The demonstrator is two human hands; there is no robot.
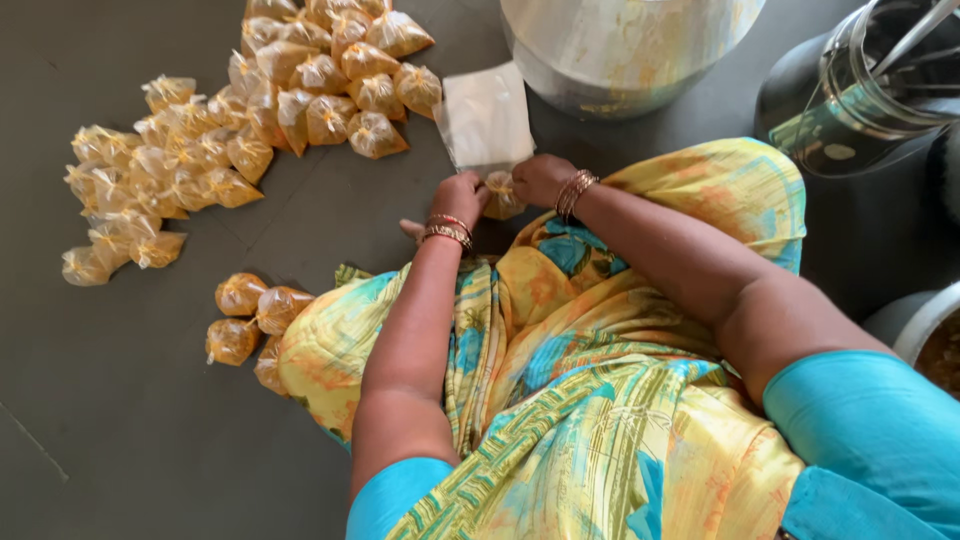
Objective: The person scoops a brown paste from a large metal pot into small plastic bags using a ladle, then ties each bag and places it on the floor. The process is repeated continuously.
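Note:
My left hand (460, 194) and my right hand (540, 178) meet over my lap, both closed on one small clear plastic pouch (501, 193) filled with yellow-orange powder. The pouch sits between the fingers of the two hands. Just beyond it a stack of flat empty plastic bags (486, 118) lies on the dark floor. Bangles ring both wrists.
Several filled, tied pouches lie in piles on the floor: far centre (330, 80), far left (150, 170), and a few by my left knee (250, 315). A large metal pot (620, 45) stands ahead, a dark vessel (860, 90) at right, a bowl rim (925, 325) at the right edge.

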